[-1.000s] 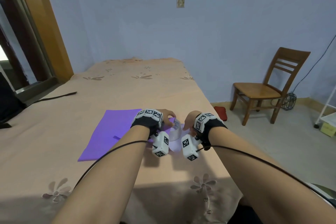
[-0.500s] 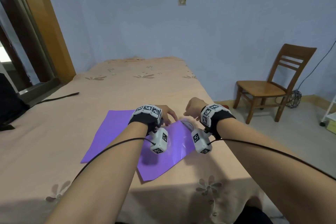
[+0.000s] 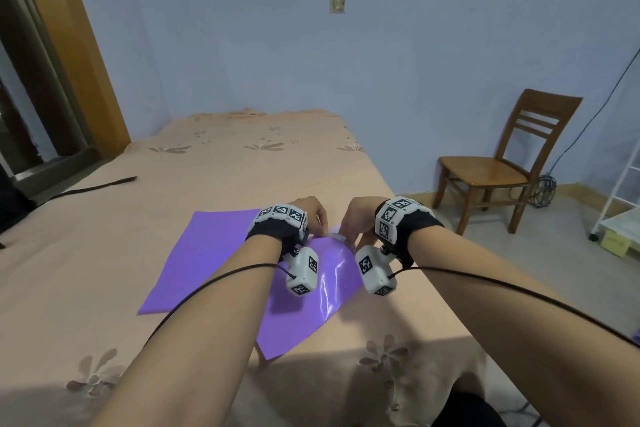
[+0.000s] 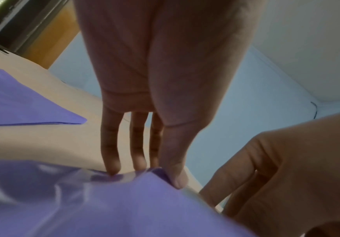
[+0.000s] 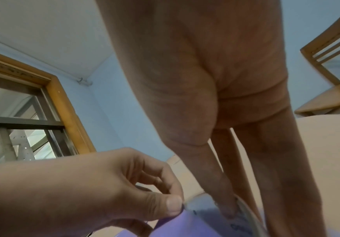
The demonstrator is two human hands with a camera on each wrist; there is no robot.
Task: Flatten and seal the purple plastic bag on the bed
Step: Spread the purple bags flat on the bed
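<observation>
pinching purple bag (image 3: 221, 263) edge with both hands' fingers (image 4: 173, 178), peach floral bed (image 3: 242, 163), wooden chair (image 3: 502, 163), blue walls (image 3: 415, 45)

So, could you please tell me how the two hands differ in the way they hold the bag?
The left hand pinches the purple bag's edge between thumb and fingers; the right hand holds the pale strip at that edge. The left hand is nearer the bag's middle, the right nearer the bed's side. Both grip the same far edge.

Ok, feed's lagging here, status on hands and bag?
Left hand pinching bag edge. Right hand pinching same edge. Bag flat on bed, nothing in the way.
</observation>
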